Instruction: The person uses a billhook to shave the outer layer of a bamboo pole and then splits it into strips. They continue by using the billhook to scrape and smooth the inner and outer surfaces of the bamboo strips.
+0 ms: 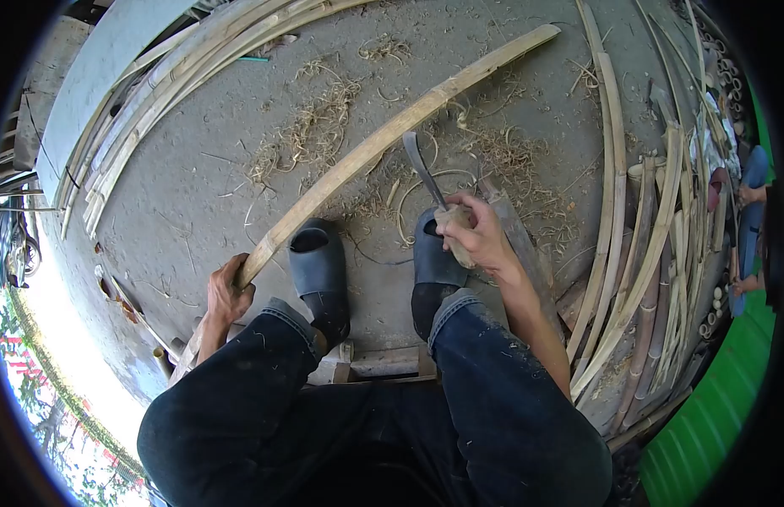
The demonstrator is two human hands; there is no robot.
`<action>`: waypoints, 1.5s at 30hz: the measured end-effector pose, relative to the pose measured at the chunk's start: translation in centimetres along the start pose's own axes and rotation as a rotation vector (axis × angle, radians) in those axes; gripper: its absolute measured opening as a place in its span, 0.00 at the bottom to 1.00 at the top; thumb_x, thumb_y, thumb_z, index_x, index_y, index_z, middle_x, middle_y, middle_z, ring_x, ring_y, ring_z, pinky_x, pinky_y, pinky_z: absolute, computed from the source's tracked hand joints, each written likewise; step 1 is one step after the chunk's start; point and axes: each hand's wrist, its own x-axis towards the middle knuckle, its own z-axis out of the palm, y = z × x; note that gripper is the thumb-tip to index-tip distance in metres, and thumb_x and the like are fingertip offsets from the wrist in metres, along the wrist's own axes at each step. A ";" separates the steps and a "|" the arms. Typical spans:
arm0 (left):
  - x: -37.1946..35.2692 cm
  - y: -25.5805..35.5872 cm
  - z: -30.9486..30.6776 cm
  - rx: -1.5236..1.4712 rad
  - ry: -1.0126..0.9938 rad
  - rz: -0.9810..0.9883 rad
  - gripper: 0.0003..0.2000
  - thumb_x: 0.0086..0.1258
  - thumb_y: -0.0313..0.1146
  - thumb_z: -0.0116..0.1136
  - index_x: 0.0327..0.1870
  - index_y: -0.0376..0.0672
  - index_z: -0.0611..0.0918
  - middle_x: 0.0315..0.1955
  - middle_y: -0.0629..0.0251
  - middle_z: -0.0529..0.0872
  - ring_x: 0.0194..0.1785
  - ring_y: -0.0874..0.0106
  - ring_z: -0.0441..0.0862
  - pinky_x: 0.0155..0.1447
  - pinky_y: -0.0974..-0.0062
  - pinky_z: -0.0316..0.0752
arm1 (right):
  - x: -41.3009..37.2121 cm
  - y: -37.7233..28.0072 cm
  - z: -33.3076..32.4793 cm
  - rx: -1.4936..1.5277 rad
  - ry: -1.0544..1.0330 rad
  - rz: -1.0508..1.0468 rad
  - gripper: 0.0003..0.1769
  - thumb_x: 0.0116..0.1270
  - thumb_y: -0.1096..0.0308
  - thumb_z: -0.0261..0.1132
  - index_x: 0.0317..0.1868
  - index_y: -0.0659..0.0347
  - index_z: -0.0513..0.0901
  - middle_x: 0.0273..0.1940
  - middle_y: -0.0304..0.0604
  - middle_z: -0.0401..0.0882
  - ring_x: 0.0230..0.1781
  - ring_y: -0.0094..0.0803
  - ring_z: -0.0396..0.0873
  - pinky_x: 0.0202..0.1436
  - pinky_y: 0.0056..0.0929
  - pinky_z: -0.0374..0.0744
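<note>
A long split bamboo strip [383, 139] slants across the view, from the lower left up to its cut end at the upper right. My left hand [229, 291] is closed round its near end, beside my left knee. In my right hand [476, 232] is a knife [424, 169] with a narrow, hooked dark blade and a pale, bulky handle. The blade points up and to the left, apart from the strip and just below it. My right hand hovers above the toe of my right slipper [430, 253], fingers wrapped round the handle.
Curly bamboo shavings [316, 127] litter the concrete floor [215, 169]. Bundled strips [231, 42] lie along the upper left. Bamboo poles and strips [645, 296] are piled on the right. At the far right edge another person's feet [751, 283] show near blue slippers and a green sheet [705, 422].
</note>
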 end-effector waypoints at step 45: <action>7.4 11.9 -1.2 0.014 -0.181 0.077 0.11 0.74 0.29 0.53 0.52 0.33 0.74 0.32 0.35 0.83 0.44 0.34 0.81 0.49 0.42 0.73 | 7.2 -5.7 4.1 -0.967 0.477 -0.277 0.13 0.59 0.65 0.73 0.41 0.57 0.81 0.30 0.53 0.85 0.35 0.58 0.87 0.38 0.56 0.82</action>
